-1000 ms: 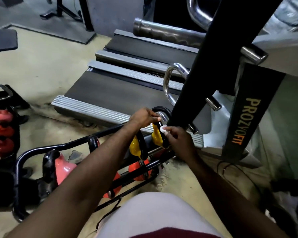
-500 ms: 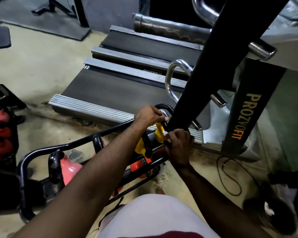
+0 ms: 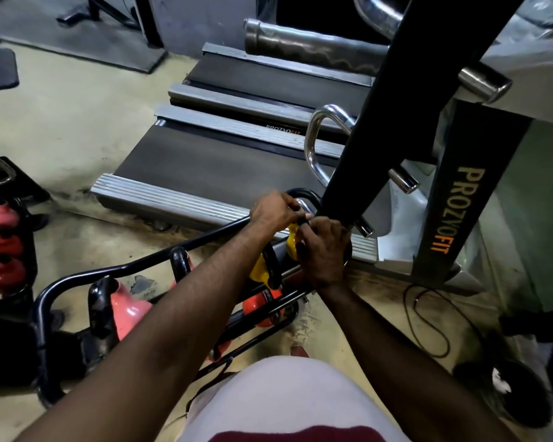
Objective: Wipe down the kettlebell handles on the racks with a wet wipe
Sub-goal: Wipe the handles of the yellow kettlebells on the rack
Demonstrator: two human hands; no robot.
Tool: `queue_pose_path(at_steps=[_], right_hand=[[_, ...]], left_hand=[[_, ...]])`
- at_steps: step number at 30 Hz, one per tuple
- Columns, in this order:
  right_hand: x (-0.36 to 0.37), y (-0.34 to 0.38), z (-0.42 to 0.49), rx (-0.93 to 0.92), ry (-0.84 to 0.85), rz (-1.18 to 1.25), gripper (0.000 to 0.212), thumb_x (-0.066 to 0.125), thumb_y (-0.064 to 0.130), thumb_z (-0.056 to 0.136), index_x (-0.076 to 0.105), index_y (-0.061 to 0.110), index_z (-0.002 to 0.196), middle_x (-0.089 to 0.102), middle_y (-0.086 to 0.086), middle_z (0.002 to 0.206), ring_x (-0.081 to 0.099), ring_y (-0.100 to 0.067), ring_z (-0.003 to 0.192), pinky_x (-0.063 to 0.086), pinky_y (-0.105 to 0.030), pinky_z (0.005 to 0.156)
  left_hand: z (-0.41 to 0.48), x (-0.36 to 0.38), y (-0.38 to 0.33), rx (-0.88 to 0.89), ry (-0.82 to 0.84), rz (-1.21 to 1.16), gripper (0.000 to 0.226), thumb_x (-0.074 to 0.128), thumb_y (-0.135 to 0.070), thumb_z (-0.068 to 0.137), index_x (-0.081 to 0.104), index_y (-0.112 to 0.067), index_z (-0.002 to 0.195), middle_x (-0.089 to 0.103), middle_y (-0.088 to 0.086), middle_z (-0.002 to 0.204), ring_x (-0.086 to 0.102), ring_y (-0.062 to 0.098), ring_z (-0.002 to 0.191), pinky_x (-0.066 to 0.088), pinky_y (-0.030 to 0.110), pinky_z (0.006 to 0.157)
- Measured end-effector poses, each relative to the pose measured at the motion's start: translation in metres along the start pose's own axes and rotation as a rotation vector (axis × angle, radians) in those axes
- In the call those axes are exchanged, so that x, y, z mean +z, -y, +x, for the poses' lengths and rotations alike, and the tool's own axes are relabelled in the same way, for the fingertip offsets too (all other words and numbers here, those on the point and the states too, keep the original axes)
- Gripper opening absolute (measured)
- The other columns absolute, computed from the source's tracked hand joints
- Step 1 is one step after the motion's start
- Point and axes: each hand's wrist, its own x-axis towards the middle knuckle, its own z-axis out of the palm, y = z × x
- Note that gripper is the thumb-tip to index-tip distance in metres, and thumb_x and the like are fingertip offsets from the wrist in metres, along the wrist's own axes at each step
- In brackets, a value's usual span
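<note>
Kettlebell rack on the floor, just beside a grey treadmill.
At the rack's far end sits a yellow kettlebell. The left hand curls over the top of its black handle and the right hand wraps the handle's side. The wipe cannot be made out between the fingers.

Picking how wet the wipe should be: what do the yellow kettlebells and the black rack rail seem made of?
Yellow kettlebells: smooth glossy coat, likely vinyl or paint over metal; soft highlights show it, core unseen. Black rack rail: round metal tube, apparently gloss-painted; bright light streaks run along it.
</note>
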Motion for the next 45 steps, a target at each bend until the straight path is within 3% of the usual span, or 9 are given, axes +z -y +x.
queue_pose_path(at_steps=[9,13,16,20,26,31,35,41,45], right_hand=[[-0.008,-0.018,-0.038,0.296,0.001,0.319,0.020,0.077,0.024,0.078,0.060,0.019,0.088,0.055,0.002,0.100,0.051,-0.022,0.096,0.042,-0.041,0.083],[-0.021,-0.013,-0.024,0.398,0.081,0.702,0.014,0.067,0.016,0.090,0.062,0.017,0.102,0.063,0.007,0.101,0.059,-0.010,0.094,0.045,-0.018,0.079],[-0.024,-0.021,0.002,0.493,0.278,0.736,0.012,0.062,0.023,0.094,0.069,0.022,0.104,0.070,0.009,0.104,0.063,-0.006,0.096,0.048,-0.024,0.082],[-0.006,-0.030,0.047,0.590,0.654,0.726,0.025,0.057,0.022,0.092,0.069,0.018,0.070,0.065,-0.004,0.071,0.060,-0.022,0.072,0.049,-0.040,0.073],[-0.027,-0.030,0.055,0.557,0.883,0.536,0.020,0.043,0.012,0.095,0.059,0.009,0.082,0.053,-0.010,0.071,0.048,-0.020,0.058,0.036,-0.028,0.054],[-0.046,-0.032,0.002,0.553,0.610,0.733,0.024,0.052,0.036,0.100,0.071,0.023,0.093,0.067,0.002,0.080,0.065,-0.015,0.070,0.052,-0.027,0.063],[-0.039,-0.021,-0.022,0.426,0.280,0.622,0.020,0.069,0.025,0.090,0.074,0.024,0.109,0.069,0.010,0.103,0.064,-0.004,0.093,0.043,-0.007,0.075],[-0.017,-0.007,-0.017,0.203,0.064,0.308,0.016,0.074,0.028,0.081,0.067,0.018,0.091,0.054,-0.001,0.095,0.052,-0.018,0.090,0.042,-0.030,0.076],[-0.013,-0.018,-0.052,0.151,0.075,0.140,0.015,0.068,0.028,0.080,0.057,0.019,0.084,0.049,-0.003,0.089,0.052,-0.028,0.083,0.041,-0.037,0.072]], left_hand=[[-0.005,0.001,0.001,0.000,-0.018,-0.020,0.047,0.081,-0.064,0.062,0.076,-0.034,0.098,0.074,-0.014,0.101,0.067,0.009,0.095,0.056,0.035,0.086],[-0.007,0.001,0.002,0.007,-0.029,-0.008,0.048,0.080,-0.065,0.064,0.076,-0.033,0.100,0.074,-0.012,0.102,0.068,0.011,0.096,0.056,0.035,0.086],[-0.008,0.002,0.002,0.022,-0.039,0.001,0.048,0.079,-0.064,0.066,0.075,-0.032,0.102,0.074,-0.012,0.102,0.067,0.012,0.096,0.056,0.035,0.086],[-0.010,0.001,0.000,0.020,-0.040,0.021,0.047,0.077,-0.063,0.069,0.075,-0.032,0.105,0.074,-0.011,0.103,0.067,0.011,0.097,0.055,0.034,0.085],[-0.008,0.001,0.001,-0.022,-0.034,0.010,0.047,0.078,-0.065,0.065,0.075,-0.035,0.102,0.074,-0.012,0.100,0.066,0.012,0.098,0.053,0.040,0.091],[-0.009,0.002,0.003,-0.021,-0.058,0.013,0.044,0.077,-0.063,0.068,0.075,-0.034,0.100,0.074,-0.009,0.100,0.066,0.015,0.098,0.053,0.042,0.090],[-0.011,0.005,0.001,-0.013,-0.067,0.050,0.043,0.073,-0.065,0.071,0.073,-0.035,0.102,0.074,-0.008,0.100,0.066,0.017,0.097,0.053,0.042,0.090],[-0.020,0.013,-0.003,0.045,-0.069,0.161,0.056,0.065,-0.078,0.067,0.073,-0.034,0.100,0.073,-0.007,0.094,0.066,0.019,0.093,0.052,0.045,0.089],[-0.024,0.015,-0.008,0.056,-0.062,0.193,0.062,0.067,-0.078,0.065,0.071,-0.031,0.105,0.072,-0.008,0.100,0.065,0.019,0.098,0.048,0.047,0.092]])
